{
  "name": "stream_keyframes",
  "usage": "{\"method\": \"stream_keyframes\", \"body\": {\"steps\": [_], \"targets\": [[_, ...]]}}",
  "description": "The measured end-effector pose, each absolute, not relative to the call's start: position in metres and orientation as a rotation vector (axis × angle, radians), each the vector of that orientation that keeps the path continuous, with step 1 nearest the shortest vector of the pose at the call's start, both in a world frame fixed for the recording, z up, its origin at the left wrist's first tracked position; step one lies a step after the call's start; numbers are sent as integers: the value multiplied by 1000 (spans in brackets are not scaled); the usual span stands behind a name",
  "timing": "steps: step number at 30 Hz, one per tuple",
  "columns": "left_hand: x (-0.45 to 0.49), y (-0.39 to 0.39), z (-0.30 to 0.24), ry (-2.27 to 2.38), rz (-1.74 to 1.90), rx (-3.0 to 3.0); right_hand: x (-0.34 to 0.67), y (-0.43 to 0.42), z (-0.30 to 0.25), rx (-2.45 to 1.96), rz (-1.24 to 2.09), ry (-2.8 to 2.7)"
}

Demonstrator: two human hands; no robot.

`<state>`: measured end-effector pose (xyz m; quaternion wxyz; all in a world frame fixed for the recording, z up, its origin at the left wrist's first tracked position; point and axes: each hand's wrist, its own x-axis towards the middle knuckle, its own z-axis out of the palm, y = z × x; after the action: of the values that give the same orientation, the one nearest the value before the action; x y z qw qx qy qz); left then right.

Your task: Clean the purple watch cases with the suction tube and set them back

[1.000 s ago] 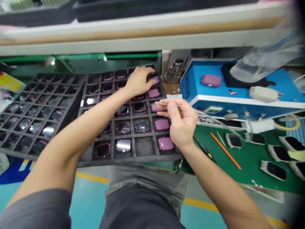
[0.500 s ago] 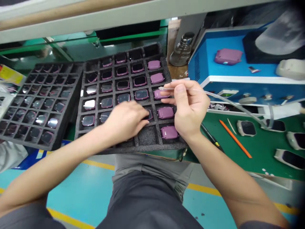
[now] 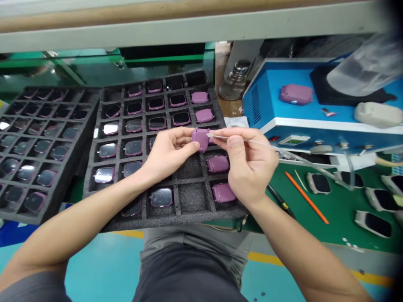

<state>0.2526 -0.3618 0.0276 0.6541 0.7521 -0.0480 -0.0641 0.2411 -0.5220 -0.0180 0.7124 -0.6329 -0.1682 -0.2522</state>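
Note:
My left hand (image 3: 171,153) pinches a purple rounded-square watch case (image 3: 200,139) between thumb and fingers, just above the right column of a black foam tray (image 3: 189,216). My right hand (image 3: 248,163) grips a thin pick-like tool (image 3: 239,139) trailing a clear tube, its tip on the case's upper right corner. Purple cases (image 3: 218,163) lie in that tray's right column. Other cells hold cases showing dark or silvery faces.
A second foam tray (image 3: 47,214) of cases lies to the left. Right of the tray stand a blue machine (image 3: 261,100) with a purple case (image 3: 296,94) on top, and a glass bottle (image 3: 236,82). A green mat (image 3: 333,226) carries pale watch cases and an orange stick (image 3: 307,198).
My left hand has moved from the tray's lower middle to the right column and lifted a purple case out. The tool's tip in my right hand now rests on that case.

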Motion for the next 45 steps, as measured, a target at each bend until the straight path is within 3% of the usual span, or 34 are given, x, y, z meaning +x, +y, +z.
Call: {"method": "stream_keyframes", "body": {"steps": [45], "targets": [[248, -357, 14, -144, -89, 1668, 244, -519, -21, -1373, -534, -363]]}}
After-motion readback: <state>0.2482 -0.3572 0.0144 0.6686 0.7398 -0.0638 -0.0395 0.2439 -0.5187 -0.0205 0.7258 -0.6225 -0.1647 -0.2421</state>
